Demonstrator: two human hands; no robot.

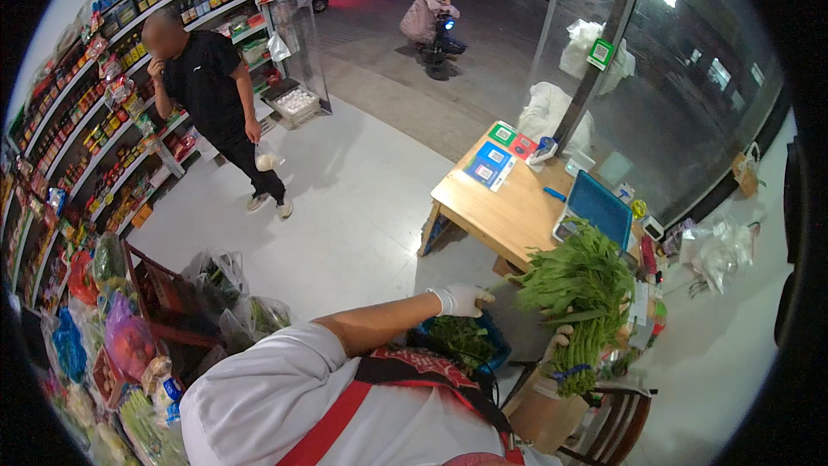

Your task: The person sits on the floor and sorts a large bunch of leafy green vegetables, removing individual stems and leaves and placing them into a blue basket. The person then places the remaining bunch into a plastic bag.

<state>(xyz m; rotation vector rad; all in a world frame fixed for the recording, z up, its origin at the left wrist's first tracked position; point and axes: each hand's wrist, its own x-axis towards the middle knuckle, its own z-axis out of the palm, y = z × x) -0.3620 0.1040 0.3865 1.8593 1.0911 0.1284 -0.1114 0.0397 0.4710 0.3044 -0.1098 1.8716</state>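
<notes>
A bunch of long leafy green vegetables (pixel 576 278), bound round the stems with a blue tie (pixel 570 372), is held in my gloved left hand (pixel 471 301)'s opposite, my right hand (pixel 557 349), which also wears a pale glove. The leaves point up towards the table. My left hand, in a white glove, is stretched across in front of me with its fingers bent, beside the leaves; a thin stem seems to be at its fingertips, though the grip is unclear. Below it stands a blue crate (pixel 498 336) with more leafy greens (pixel 459 336).
A wooden table (pixel 511 213) bears payment cards (pixel 490 165) and a scale with a blue tray (pixel 598 207). A person (pixel 213 90) holding a plastic bag stands by stocked shelves (pixel 97 142). Bagged vegetables (pixel 129 336) lie at lower left; a wooden chair (pixel 611 424) is at lower right.
</notes>
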